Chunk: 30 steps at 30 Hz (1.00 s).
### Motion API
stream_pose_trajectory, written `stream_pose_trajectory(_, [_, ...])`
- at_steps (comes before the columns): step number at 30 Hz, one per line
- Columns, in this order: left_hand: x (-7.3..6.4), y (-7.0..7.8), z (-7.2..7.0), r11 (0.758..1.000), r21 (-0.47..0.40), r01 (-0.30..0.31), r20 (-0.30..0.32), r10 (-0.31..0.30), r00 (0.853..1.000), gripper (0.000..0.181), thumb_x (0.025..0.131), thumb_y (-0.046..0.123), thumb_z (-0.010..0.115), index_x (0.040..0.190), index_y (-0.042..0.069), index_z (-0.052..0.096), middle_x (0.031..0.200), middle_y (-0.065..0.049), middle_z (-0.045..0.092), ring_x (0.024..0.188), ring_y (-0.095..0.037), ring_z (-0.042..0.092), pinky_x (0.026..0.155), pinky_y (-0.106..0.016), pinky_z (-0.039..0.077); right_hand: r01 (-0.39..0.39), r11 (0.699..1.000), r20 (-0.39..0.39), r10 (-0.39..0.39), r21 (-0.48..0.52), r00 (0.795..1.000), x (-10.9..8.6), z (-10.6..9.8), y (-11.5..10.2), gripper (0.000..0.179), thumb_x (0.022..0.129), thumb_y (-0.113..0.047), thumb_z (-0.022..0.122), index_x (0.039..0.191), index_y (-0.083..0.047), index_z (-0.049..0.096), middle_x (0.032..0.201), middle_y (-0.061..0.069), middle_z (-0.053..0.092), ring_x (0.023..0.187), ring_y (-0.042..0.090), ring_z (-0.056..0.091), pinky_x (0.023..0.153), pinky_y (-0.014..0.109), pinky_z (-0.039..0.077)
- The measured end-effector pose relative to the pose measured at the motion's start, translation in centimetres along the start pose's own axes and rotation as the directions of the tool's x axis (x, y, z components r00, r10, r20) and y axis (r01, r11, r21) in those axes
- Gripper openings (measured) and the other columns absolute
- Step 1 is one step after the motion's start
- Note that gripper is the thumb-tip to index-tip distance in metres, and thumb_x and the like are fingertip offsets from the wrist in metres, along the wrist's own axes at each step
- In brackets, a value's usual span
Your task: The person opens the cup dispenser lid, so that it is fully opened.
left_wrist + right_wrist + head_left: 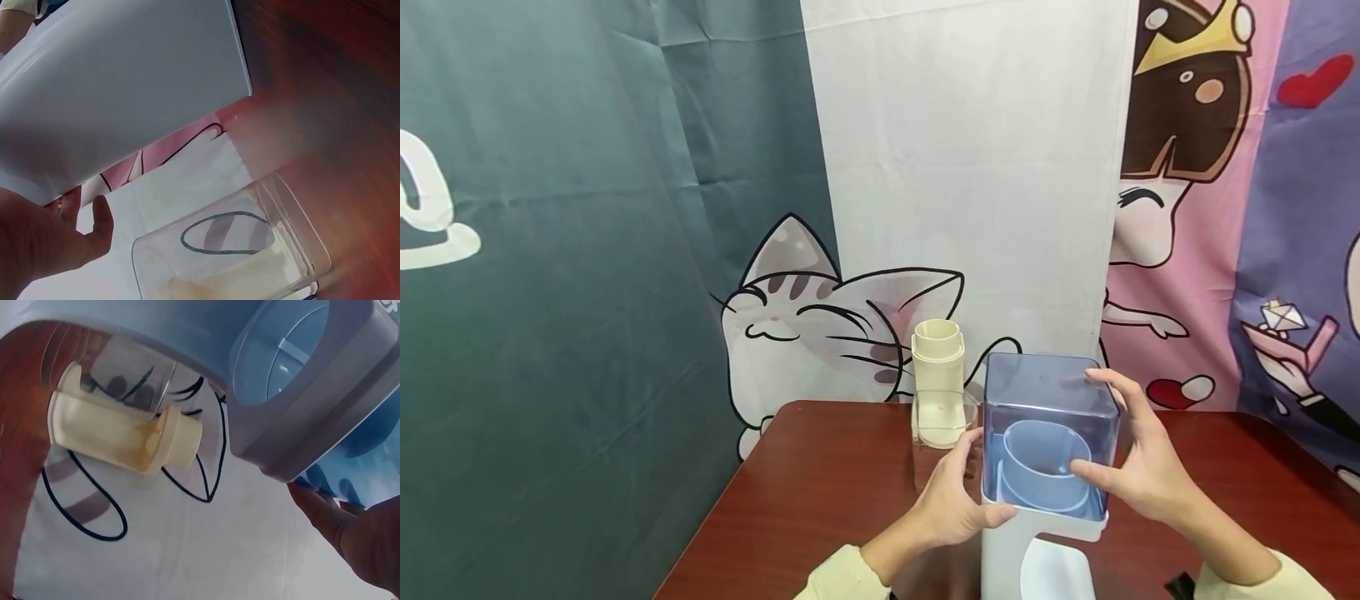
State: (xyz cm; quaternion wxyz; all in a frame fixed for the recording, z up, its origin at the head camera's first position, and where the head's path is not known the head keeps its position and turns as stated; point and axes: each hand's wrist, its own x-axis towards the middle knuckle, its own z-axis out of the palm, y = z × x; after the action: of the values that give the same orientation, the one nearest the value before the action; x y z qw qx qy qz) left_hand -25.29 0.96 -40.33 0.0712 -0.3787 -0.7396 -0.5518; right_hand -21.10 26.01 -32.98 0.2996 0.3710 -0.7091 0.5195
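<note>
A dispenser with a white stand (1006, 554) and a see-through blue box (1051, 381) on top stands in front of me. Inside the box shows a round blue cylinder (1047, 467). My left hand (951, 500) holds the dispenser at its left side, thumb on the white rim just under the box. On the other side, my right hand (1153, 467) grips the blue box, thumb across its front face and fingers at its upper right edge. In the right wrist view, the stand's head (300, 406) has a round opening on its underside.
Behind the dispenser, slightly left, stands a cream holder (937, 375) with a round collar and a clear container (928, 467) against it. All of it is on a reddish-brown table (820, 492). Printed cloths (970, 167) hang behind the table and on the left.
</note>
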Motion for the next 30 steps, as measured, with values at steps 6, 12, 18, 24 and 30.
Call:
stream_pose_trajectory(6, [0.0, -0.2, 0.6, 0.995, 0.07, -0.066, -0.015, 0.068, 0.998, 0.09, 0.07, 0.037, 0.077, 0.146, 0.006, 0.038, 0.114, 0.001, 0.061, 0.102, -0.005, 0.056, 0.087, -0.026, 0.051, 0.118, 0.989, 0.011, -0.12, 0.083, 0.993, 0.0, -0.3, 0.0, 0.106, 0.05, 0.019, 0.084, 0.142, 0.008, 0.032, 0.127, 0.006, 0.056, 0.105, 0.014, 0.058, 0.082, 0.018, 0.05])
stream_pose_trajectory(12, [0.6, -0.4, 0.7, 0.985, 0.086, -0.148, -0.004, 0.149, 0.989, 0.06, 0.073, 0.023, 0.076, 0.127, 0.012, 0.053, 0.093, 0.0, 0.063, 0.074, 0.001, 0.054, 0.065, -0.015, 0.049, 0.45, 0.887, 0.067, -0.445, -0.099, 0.893, 2.4, 0.5, -3.4, 0.083, 0.064, -0.03, 0.093, 0.121, 0.01, 0.049, 0.128, 0.023, 0.051, 0.115, 0.021, 0.051, 0.094, 0.02, 0.041])
stream_pose_trajectory(18, [0.5, -0.5, 0.1, 0.976, 0.086, -0.199, -0.007, 0.201, 0.98, 0.06, 0.074, 0.014, 0.077, 0.127, 0.013, 0.05, 0.101, -0.004, 0.063, 0.083, -0.003, 0.056, 0.068, -0.023, 0.053, 0.319, 0.934, 0.108, -0.305, -0.16, 0.946, 3.1, 0.4, -2.3, 0.096, 0.051, -0.02, 0.099, 0.126, 0.009, 0.049, 0.126, 0.015, 0.052, 0.103, 0.013, 0.058, 0.086, 0.016, 0.048])
stream_pose_trajectory(24, [0.6, -0.9, 0.2, 0.963, 0.05, -0.263, -0.002, 0.264, 0.965, 0.073, 0.077, 0.025, 0.076, 0.139, 0.012, 0.04, 0.11, -0.006, 0.062, 0.09, -0.004, 0.058, 0.074, -0.024, 0.054, 0.187, 0.978, 0.081, -0.179, -0.096, 0.98, 2.4, 0.0, -1.5, 0.108, 0.041, 0.011, 0.092, 0.136, 0.009, 0.04, 0.133, 0.012, 0.051, 0.106, 0.014, 0.06, 0.087, 0.017, 0.048])
stream_pose_trajectory(30, [0.7, -1.3, 0.4, 0.973, -0.004, -0.232, 0.014, 0.232, 0.973, 0.08, 0.079, 0.032, 0.074, 0.145, 0.009, 0.035, 0.12, -0.007, 0.061, 0.102, -0.007, 0.06, 0.088, -0.026, 0.052, 0.087, 0.994, 0.037, -0.085, -0.058, 0.996, 2.2, -0.6, -1.8, 0.106, 0.048, 0.021, 0.085, 0.141, 0.007, 0.035, 0.133, 0.009, 0.053, 0.107, 0.015, 0.057, 0.082, 0.017, 0.049])
